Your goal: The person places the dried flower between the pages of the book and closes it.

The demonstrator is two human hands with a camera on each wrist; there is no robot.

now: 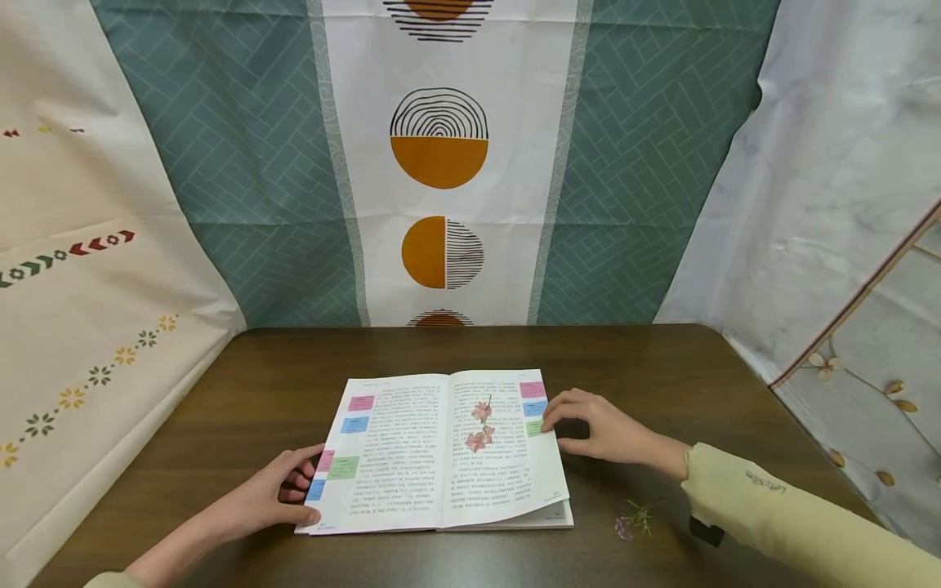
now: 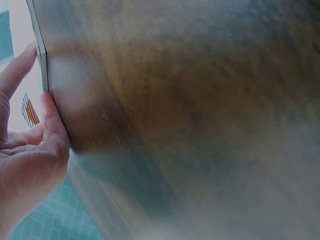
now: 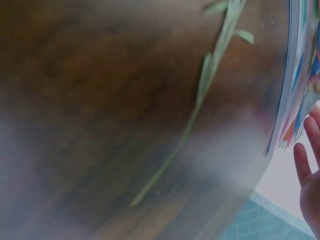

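Note:
An open book (image 1: 400, 445) with printed pages and colored sticky notes lies on the table. At its lower left edge my left hand (image 1: 283, 494) holds the book, thumb on the page and fingers curled at the side. My right hand (image 1: 606, 425) pinches the edge of the right-hand page near the green note (image 1: 537, 429); that page's lower corner stands lifted off the pages beneath. Flat on the right page is a pink flower sprig (image 1: 479, 441). The left wrist view shows the left fingers (image 2: 52, 117) against the book's edge.
A small purple flower sprig (image 1: 625, 527) lies on the dark wooden table (image 1: 639, 359), right of the book; its green stem (image 3: 192, 115) shows in the right wrist view. Patterned cloths (image 1: 639, 163) hang behind the table and at both sides.

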